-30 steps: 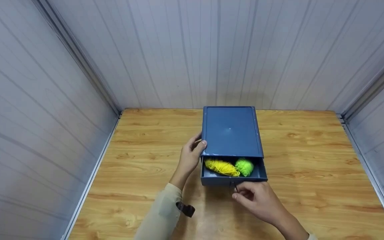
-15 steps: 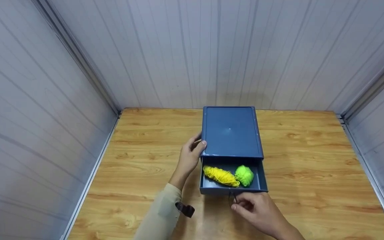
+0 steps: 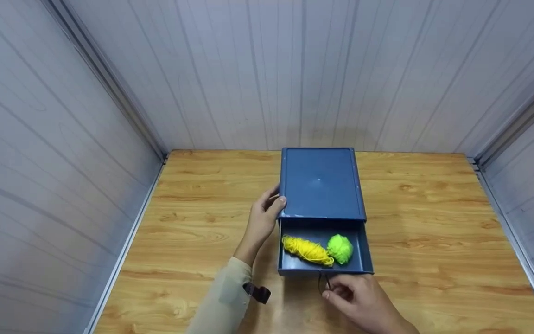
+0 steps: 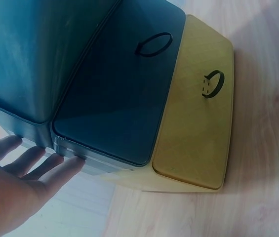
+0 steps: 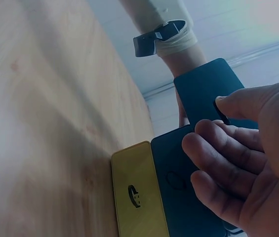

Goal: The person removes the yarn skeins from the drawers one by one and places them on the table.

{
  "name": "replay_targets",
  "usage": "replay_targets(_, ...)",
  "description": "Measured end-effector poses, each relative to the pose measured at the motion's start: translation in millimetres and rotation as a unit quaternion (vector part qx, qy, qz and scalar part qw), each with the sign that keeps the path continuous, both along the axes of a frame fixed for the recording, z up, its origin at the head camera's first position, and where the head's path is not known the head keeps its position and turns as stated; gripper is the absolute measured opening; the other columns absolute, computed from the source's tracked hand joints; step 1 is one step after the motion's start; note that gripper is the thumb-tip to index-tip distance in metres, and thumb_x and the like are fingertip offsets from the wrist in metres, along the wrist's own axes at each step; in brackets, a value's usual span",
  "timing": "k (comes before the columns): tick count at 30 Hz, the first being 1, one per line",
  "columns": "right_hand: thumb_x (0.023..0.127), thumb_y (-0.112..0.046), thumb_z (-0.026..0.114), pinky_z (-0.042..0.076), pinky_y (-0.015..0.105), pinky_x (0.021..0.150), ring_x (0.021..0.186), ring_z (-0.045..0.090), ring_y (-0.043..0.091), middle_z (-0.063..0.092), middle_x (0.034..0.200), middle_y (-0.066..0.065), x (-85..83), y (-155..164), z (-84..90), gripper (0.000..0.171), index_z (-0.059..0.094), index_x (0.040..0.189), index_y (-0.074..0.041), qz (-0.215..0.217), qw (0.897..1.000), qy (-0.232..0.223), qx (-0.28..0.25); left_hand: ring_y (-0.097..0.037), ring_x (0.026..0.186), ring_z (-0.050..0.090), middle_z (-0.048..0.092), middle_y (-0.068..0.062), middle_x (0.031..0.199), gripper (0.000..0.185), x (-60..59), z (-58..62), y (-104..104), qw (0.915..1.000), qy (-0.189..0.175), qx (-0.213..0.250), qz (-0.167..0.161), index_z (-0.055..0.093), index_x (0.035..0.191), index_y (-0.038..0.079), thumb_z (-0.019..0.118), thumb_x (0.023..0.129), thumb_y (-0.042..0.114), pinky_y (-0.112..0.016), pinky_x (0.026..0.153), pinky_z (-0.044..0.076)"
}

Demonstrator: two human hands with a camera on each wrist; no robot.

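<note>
A blue drawer cabinet [image 3: 320, 185] stands at the middle back of the wooden table. Its top drawer [image 3: 290, 272] is pulled well out and holds a yellow yarn bundle [image 3: 308, 250] beside a bright green yarn ball [image 3: 340, 249]. My right hand [image 3: 357, 297] pinches the black loop handle [image 5: 221, 112] on that drawer's front between thumb and fingers. Along the cabinet's left side lies my left hand [image 3: 263, 218], thumb at the top edge; in the left wrist view its fingers [image 4: 62, 174] stretch straight against the side wall.
Below the top drawer, a second blue drawer front [image 4: 114, 94] and a yellow drawer front [image 4: 196, 108] are closed, each with a black loop. Ribbed white wall panels [image 3: 230, 69] enclose the table [image 3: 193, 232] at the back and both sides.
My right hand has drawn the top drawer farther toward me by its loop, and more of its inside and both yarns now show. The left hand has stayed at the cabinet's side.
</note>
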State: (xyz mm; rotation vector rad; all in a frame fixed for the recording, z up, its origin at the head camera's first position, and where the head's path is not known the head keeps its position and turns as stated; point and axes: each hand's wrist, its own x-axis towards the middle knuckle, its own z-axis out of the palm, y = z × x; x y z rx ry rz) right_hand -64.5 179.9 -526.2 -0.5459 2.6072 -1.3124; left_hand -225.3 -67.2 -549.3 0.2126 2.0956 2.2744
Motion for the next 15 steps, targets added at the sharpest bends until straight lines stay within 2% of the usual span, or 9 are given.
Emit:
replay_targets(7,0.095,-0.038,0.074,0.053,0.022,0.061,0.071,0.062,-0.002,0.071,0.08,-0.014,1.9,0,1.4,0.019,0.076,0.094,-0.019,-0.018,0.999,-0.028,-0.009,-0.033,0.133,0.056,0.056,-0.019,0.146,0.051,0.0,0.2,0,1.0,0.005,0.007,-0.004,0.051,0.151,0.006,0.061,0.103,0.02,-0.04,0.105,0.052)
replay_targets(15,0.091,-0.039,0.078,0.055,0.022,0.06,0.068,0.062,-0.001,0.069,0.077,-0.015,7.7,6,10.3,0.019,0.075,0.091,-0.021,-0.028,1.0,-0.005,-0.006,-0.031,0.132,0.057,0.056,-0.018,0.146,0.052,0.2,-0.3,-1,0.9999,0.004,0.007,-0.01,0.048,0.153,0.008,0.059,0.104,0.021,-0.04,0.105,0.053)
